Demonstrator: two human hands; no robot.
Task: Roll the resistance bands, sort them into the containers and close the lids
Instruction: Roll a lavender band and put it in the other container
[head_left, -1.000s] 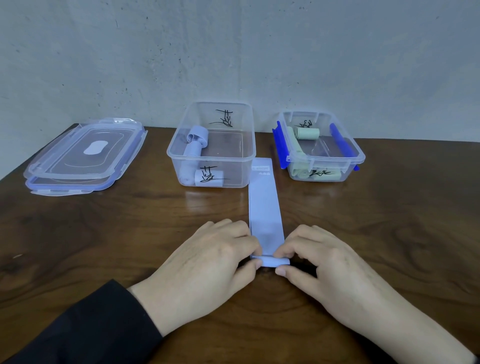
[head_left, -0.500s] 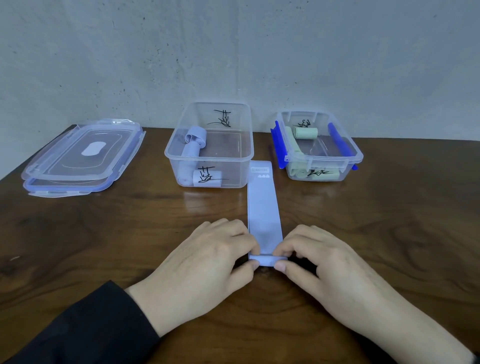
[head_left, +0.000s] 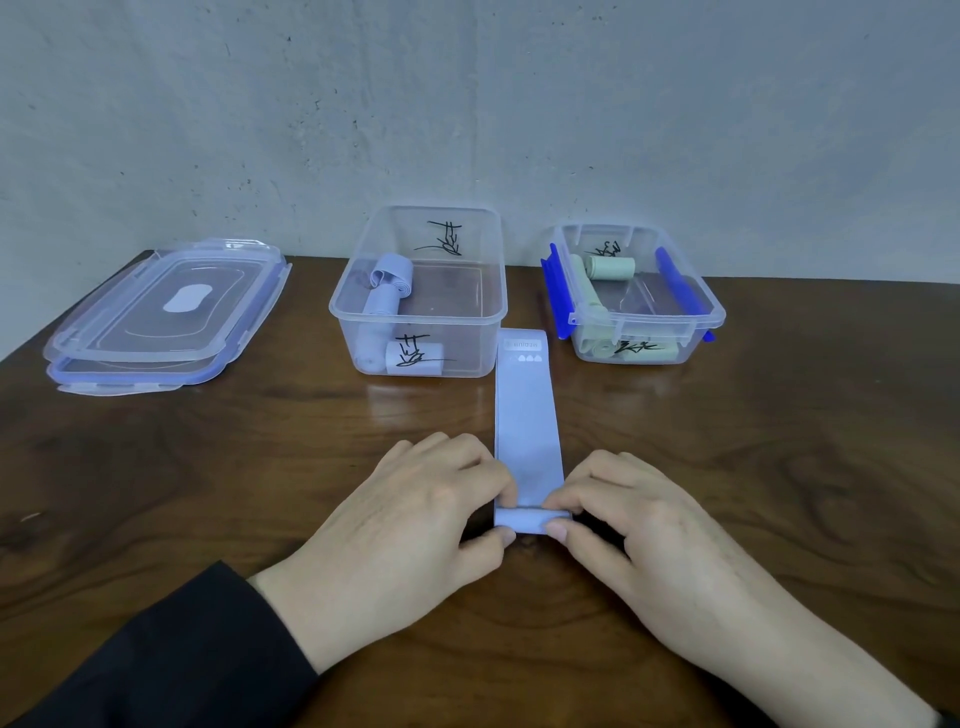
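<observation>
**Lilac band at the start of its roll**

A person's left hand (head_left: 415, 525) and right hand (head_left: 639, 525) pinch the near end of a lilac resistance band (head_left: 529, 415), which lies flat on the wooden table (head_left: 779, 441) and reaches toward two open containers (head_left: 418, 291) (head_left: 641, 301). The band looks light, soft and springy, likely to uncurl unless it is held at both edges of the roll (head_left: 531, 521). Fingertips hide the roll's ends. The stacked lids (head_left: 166, 312) sit far left, and the handwritten labels are illegible.
</observation>
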